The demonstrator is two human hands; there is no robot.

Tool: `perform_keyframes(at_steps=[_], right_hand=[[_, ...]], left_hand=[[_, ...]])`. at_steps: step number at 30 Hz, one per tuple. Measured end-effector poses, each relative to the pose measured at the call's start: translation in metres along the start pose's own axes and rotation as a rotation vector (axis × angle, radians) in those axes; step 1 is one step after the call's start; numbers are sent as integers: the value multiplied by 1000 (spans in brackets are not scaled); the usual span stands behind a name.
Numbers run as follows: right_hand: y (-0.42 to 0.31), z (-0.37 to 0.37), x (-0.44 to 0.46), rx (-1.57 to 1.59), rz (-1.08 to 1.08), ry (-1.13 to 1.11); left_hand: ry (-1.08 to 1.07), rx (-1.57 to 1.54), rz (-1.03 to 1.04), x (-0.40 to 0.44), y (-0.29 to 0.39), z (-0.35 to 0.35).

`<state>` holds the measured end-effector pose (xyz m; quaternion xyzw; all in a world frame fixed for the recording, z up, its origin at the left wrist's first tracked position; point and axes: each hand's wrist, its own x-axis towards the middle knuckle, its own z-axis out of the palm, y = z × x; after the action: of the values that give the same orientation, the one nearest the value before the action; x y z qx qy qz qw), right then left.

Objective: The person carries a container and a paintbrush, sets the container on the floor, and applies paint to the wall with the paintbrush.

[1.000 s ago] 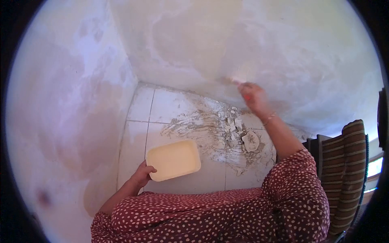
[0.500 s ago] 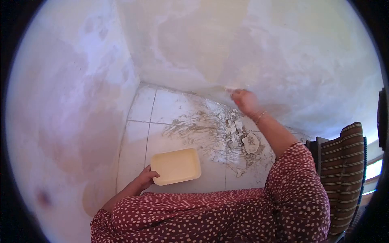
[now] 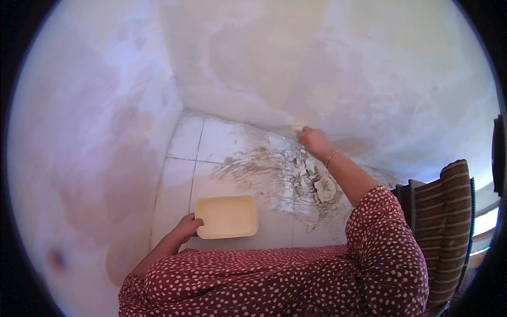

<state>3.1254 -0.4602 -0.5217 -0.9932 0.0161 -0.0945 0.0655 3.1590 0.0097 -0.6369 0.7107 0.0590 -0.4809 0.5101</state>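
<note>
My left hand (image 3: 188, 228) grips the left edge of a pale yellow rectangular tray (image 3: 227, 217), thumb over its rim. The tray is held level above the tiled floor and looks empty inside. My right hand (image 3: 315, 143) is closed around a small tool, probably a brush (image 3: 299, 128), whose pale end touches or nearly touches the bottom of the patchy wall (image 3: 253, 63). Most of the tool is hidden by the fingers. Just below this hand, broken plaster pieces (image 3: 325, 188) lie on the floor.
Grey-white dust and scrape marks cover part of the floor tiles (image 3: 216, 138). Another blotchy wall (image 3: 90, 148) stands at the left and meets the first in a corner. A brown striped chair (image 3: 441, 232) is close on the right.
My right hand has moved down and slightly left along the wall with the tool. The tray in my left hand shifted a little downward, then left, and is now more level.
</note>
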Motion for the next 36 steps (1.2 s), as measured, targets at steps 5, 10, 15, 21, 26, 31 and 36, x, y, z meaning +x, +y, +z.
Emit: perform_keyframes(at_steps=[5, 10, 15, 21, 26, 31, 36], right_hand=[[-34, -95, -2, 118, 72, 328], [-75, -144, -20, -40, -148, 619], [-45, -54, -13, -78, 54, 22], [-14, -99, -10, 115, 114, 235], [-58, -197, -29, -129, -122, 816], [-29, -162, -24, -373, -158, 909], [-3, -24, -47, -265, -102, 320]], left_hand=[[31, 38, 8, 0, 2, 2], [119, 87, 64, 8, 2, 1], [194, 405, 130, 16, 2, -6], [164, 289, 120, 0, 15, -10], [354, 737, 419, -15, 52, -25], [369, 456, 842, -88, 123, -20], [185, 90, 1034, -153, 162, -22]])
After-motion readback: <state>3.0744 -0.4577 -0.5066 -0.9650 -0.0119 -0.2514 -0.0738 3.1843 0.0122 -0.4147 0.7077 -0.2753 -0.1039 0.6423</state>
